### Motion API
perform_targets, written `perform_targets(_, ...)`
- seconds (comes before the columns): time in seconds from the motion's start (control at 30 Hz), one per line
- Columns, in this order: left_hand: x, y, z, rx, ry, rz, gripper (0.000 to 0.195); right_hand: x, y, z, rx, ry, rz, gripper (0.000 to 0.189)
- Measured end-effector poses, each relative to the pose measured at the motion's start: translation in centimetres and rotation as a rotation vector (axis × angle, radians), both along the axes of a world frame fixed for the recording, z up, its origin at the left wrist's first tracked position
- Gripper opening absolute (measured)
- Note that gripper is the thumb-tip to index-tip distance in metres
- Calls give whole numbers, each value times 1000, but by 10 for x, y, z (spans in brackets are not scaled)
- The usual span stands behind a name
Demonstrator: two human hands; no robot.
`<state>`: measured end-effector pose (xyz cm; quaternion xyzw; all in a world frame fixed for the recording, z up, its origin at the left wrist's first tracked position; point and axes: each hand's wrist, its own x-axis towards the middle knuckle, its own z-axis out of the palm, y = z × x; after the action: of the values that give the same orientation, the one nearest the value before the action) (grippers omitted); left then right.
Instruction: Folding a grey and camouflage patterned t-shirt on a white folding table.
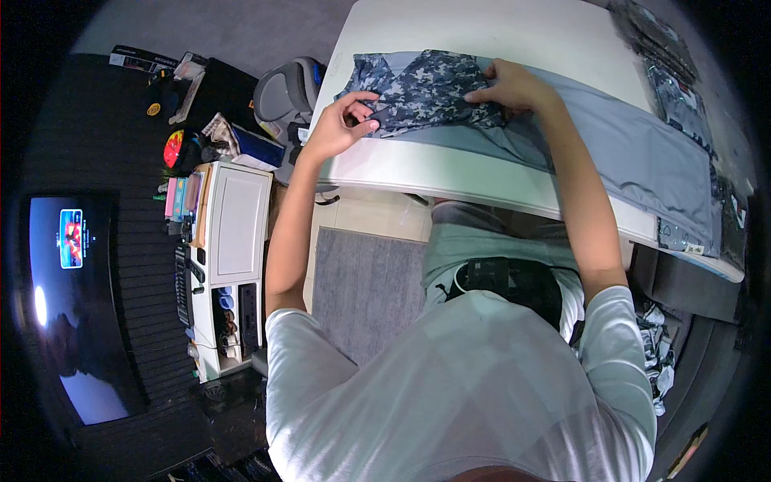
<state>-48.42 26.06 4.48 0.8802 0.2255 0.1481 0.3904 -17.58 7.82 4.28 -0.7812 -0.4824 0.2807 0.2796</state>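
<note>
On the white table (421,21), a garment with a grey-blue digital camouflage panel (430,90) lies over plain grey-blue fabric (632,147). My left hand (340,129) is at the left edge of the camouflage part, thumb and curled fingers at the cloth; the grip between them is partly hidden. My right hand (518,87) rests on the right end of the panel, thumb and index finger apart on top. Its other fingers are hidden under the palm. The plain fabric stretches under my right forearm towards the table's right end, wrinkled near the front edge.
Plastic-wrapped folded garments (677,90) are stacked along the table's right end. A grey chair or seat (289,90) stands off the left end. Further left are a white cabinet (241,223) and a lit television (78,313). A grey mat (367,289) lies on the floor.
</note>
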Motion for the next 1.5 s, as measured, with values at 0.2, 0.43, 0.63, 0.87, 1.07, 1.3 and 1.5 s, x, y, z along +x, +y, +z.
perform_targets(0.2,-4,7,-8,-182,23,59,37,-3,-9,8,3,101,77,90)
perform_targets(0.43,-1,-8,5,-34,167,53,36,4,-4,-1,-34,63,83,92)
perform_targets(0.63,7,-5,-2,-88,1,130,25,-3,3,-3,48,164,-12,85)
perform_targets(0.87,19,-16,-9,305,-69,202,20,7,11,-23,121,4,60,83)
perform_targets(1.07,12,-15,4,367,93,145,22,1,3,-8,58,85,68,81)
perform_targets(1.3,7,-37,27,537,35,80,25,-4,10,-14,363,-274,-25,60)
perform_targets(1.5,12,-23,19,433,-78,-27,25,-42,10,1,243,-367,174,49)
